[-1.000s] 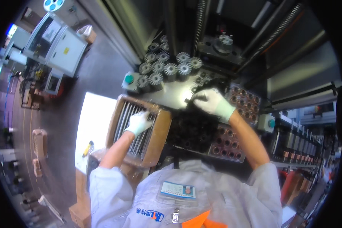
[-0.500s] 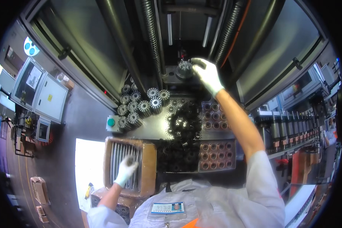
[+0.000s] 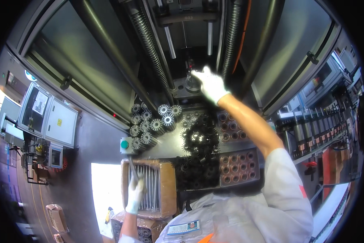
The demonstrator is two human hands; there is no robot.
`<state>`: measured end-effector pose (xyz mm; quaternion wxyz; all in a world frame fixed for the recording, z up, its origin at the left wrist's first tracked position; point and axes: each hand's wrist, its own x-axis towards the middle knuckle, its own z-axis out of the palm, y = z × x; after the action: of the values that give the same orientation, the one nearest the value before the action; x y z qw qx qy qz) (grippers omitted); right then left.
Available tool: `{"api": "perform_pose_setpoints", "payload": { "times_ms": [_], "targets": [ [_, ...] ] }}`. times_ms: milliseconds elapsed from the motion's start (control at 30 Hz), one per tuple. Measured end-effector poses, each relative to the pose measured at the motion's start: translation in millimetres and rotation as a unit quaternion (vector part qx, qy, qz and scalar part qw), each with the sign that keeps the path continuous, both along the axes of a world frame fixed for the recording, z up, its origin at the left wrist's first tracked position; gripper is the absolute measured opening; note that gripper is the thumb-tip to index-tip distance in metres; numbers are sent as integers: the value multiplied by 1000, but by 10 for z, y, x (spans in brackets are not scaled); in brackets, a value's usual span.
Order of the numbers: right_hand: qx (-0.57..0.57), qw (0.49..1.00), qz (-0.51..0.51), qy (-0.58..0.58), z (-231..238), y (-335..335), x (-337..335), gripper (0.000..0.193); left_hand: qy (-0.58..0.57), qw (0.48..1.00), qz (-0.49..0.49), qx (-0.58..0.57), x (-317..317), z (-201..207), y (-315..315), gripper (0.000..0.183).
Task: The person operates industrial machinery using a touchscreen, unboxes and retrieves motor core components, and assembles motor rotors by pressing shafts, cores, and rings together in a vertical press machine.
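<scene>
My left hand point(image 3: 134, 196), in a white glove, is closed around a metal shaft point(image 3: 133, 169), held tilted above an open cardboard box point(image 3: 170, 188). Rows of similar metal shafts point(image 3: 152, 184) lie in that box. My right hand point(image 3: 212, 86), also gloved, reaches into the press, its bent fingertips at the top of a round metal fixture point(image 3: 193, 84). The fingers hide what sits there, and what they pinch cannot be made out. Toothed dark laminations point(image 3: 200, 139) lie heaped on the metal table below. To their left stand slotted rotor stacks point(image 3: 156, 124).
Copper-coloured rings fill a clear tray point(image 3: 239, 168), with another tray point(image 3: 231, 127) behind it. A green button box point(image 3: 125, 145) stands at the table's left corner. Thick columns point(image 3: 109, 52) and coiled hoses point(image 3: 149, 46) flank the press. Another box point(image 3: 145, 230) holds slotted parts.
My left hand has lifted a shaft out of the box. My right hand has shifted over the fixture, covering the toothed part seen on it before. The view has tilted and shifted.
</scene>
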<state>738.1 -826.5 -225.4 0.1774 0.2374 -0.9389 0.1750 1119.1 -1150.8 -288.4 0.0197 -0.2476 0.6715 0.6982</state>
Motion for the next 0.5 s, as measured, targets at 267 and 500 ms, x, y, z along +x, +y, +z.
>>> {"api": "perform_pose_setpoints", "payload": {
  "times_ms": [267,500],
  "targets": [
    [-173,984,33,-25,148,219,358,40,230,963,-100,-101,-2503,697,1276,23],
    [-112,984,20,-135,-198,1573,1861,31,345,933,-102,-5,-3681,1351,1945,20]
  ]
}}
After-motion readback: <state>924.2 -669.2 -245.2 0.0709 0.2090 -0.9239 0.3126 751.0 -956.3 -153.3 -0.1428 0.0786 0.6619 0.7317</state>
